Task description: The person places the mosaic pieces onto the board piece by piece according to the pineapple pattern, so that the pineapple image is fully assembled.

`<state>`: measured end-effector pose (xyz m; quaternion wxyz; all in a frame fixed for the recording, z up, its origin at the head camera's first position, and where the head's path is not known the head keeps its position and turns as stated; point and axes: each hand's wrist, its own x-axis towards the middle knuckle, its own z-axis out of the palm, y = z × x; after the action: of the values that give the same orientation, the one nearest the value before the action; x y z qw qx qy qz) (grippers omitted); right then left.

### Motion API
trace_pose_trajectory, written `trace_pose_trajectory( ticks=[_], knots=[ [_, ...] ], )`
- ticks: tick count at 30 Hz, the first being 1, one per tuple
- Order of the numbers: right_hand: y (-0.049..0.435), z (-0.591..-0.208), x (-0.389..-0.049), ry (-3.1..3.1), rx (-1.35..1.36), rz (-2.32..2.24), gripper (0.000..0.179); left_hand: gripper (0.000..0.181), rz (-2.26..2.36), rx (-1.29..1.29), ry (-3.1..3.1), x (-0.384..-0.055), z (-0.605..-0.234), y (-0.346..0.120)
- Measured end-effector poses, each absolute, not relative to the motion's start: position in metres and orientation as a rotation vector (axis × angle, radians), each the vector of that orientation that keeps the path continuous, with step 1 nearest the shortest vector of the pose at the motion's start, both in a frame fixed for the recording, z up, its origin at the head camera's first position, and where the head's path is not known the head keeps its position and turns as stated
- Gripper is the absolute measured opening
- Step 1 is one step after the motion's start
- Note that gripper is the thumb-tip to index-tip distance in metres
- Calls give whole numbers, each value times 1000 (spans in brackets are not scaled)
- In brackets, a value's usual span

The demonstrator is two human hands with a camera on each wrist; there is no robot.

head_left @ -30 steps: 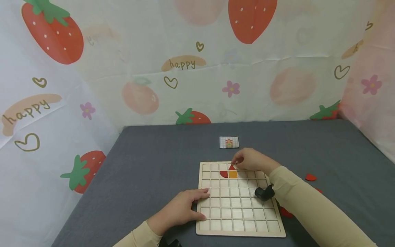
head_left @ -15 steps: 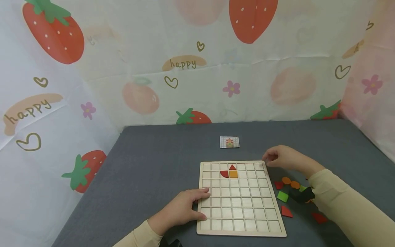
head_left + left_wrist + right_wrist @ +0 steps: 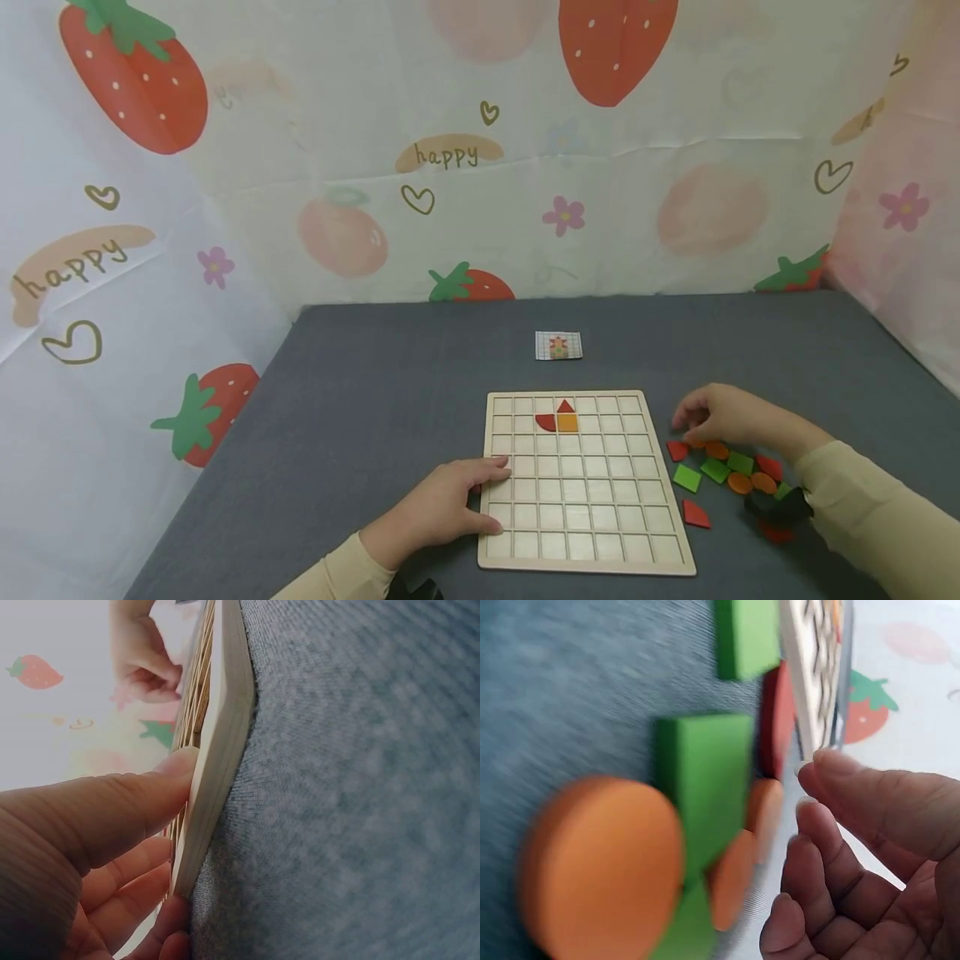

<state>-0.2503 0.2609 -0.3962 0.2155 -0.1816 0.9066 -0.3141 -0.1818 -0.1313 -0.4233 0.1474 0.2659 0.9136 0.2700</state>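
Observation:
A pale wooden grid board [image 3: 570,492] lies on the dark grey cloth. My left hand [image 3: 442,502] rests at its left edge, thumb and index finger touching the rim well apart. In the left wrist view, my left thumb [image 3: 161,787] presses on the board's side. Near the board's top sit a red triangle [image 3: 565,407], an orange square [image 3: 567,423] and a red quarter circle [image 3: 546,423]. My right hand [image 3: 738,417] hovers over loose pieces at the board's right. Its fingers are loosely bent, nothing visible between thumb and index finger in the right wrist view.
The loose pieces include orange discs [image 3: 739,483], green blocks [image 3: 687,477] and a red quarter circle [image 3: 696,514]. A small printed card [image 3: 558,346] lies beyond the board. A fruit-patterned curtain [image 3: 525,167] closes off the back and sides.
My right hand has left the red triangle on the board, moved off to the right, and come down over the loose pieces. The left hand has stayed at the board's edge.

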Motion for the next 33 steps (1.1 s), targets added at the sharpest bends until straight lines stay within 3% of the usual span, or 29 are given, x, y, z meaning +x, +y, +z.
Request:
trace_pose_trajectory(
  ticks=[22,33],
  knots=[
    [254,-406,-247,2504,-576,-798,22,66,802,774,2619,-184,-425,-132],
    [258,-393,-248,2432,-563,-825,15,66,806,777,2613,-185,-427,-134]
  ],
)
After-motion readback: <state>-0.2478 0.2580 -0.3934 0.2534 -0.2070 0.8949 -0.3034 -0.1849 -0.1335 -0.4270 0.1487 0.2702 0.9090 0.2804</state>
